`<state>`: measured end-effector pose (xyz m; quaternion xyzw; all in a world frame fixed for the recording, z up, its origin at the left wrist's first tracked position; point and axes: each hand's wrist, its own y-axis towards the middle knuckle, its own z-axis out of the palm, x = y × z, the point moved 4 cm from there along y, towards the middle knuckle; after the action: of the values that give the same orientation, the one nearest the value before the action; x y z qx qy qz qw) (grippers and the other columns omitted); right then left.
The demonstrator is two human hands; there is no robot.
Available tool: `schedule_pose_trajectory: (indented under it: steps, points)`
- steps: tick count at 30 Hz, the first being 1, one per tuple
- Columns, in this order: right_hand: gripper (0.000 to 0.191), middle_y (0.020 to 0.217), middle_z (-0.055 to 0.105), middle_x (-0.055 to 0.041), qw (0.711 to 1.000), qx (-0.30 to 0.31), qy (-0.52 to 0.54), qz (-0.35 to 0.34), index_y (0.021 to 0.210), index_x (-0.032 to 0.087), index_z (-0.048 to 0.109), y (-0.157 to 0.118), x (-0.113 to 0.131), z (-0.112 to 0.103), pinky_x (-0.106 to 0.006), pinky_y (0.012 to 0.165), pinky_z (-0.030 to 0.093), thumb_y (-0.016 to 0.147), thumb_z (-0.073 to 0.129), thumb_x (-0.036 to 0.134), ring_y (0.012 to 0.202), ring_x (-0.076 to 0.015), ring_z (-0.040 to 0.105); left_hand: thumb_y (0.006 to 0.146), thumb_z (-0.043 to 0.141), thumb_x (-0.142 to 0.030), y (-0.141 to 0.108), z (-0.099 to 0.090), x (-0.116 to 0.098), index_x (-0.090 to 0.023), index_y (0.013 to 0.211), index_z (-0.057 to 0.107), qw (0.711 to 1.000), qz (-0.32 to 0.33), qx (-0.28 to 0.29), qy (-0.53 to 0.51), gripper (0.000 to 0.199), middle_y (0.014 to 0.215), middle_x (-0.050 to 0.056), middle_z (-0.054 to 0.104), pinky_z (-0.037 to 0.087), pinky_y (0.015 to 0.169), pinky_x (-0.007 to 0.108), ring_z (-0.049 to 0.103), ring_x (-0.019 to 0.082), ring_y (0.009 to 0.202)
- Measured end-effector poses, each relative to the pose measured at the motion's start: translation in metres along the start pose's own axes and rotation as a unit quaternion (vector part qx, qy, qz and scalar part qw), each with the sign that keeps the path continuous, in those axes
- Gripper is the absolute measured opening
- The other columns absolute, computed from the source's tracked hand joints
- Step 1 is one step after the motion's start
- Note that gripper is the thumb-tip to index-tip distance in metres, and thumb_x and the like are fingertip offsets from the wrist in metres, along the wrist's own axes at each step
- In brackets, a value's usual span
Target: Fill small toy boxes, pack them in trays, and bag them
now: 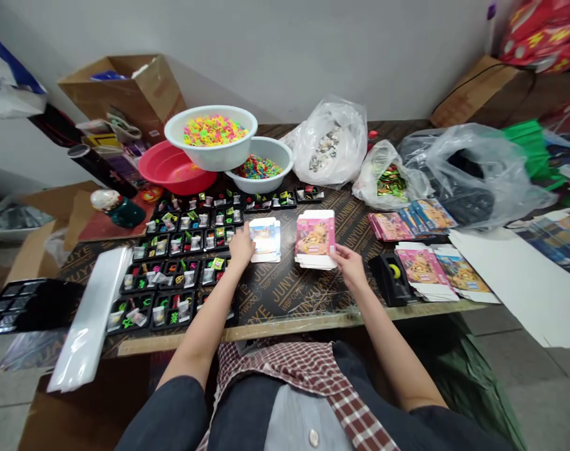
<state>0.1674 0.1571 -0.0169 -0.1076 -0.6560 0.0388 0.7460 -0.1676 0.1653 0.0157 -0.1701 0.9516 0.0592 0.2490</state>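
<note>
My left hand [241,248] is closed at the left edge of a small stack of flat blue-and-white cartons [265,240], its fingertips partly hidden. To the right lies a thicker stack of flat pink cartons [315,238], with white flaps showing at its ends. The lower right corner of that pink stack sits between the thumb and fingers of my right hand [351,264]. Just left of my left hand, rows of black trays [176,272] hold small colourful pieces and little wrapped packets.
Behind the trays stand a white basin [211,156] of bright pieces, a grey basin [261,185] and a red basin [165,166]. Plastic bags [334,141] line the wall. A black tape dispenser [389,279] and more pink cartons [421,270] lie right. Clear plastic sleeves [90,319] overhang the front left edge.
</note>
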Motion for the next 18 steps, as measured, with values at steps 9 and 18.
schedule_pose_trajectory:
  steps: [9,18]
  points:
    - [0.023,0.049,0.056,0.0056,0.986,0.111,-0.083,0.087,0.080,0.018,0.065,-0.006,-0.037,0.092,-0.021,0.040,0.031,0.059,0.072,0.026,0.039,-0.0099,0.042,0.085,0.064,-0.040,-0.053,0.029,-0.011,-0.018,0.090,0.073,0.997,-0.013,0.065,-0.033,0.025,0.084,0.009,0.072,0.049,0.077,0.032,0.068,0.026,0.085]
    - [0.025,0.059,0.058,0.0032,0.993,0.059,-0.093,0.036,0.069,0.021,0.055,0.004,-0.014,0.092,-0.022,0.049,0.039,0.064,0.075,0.035,0.054,-0.0122,0.051,0.077,0.070,-0.043,-0.054,0.009,-0.001,-0.014,0.119,0.067,0.978,-0.074,-0.019,-0.193,0.051,0.115,0.016,0.069,0.049,0.097,0.043,0.065,0.031,0.109]
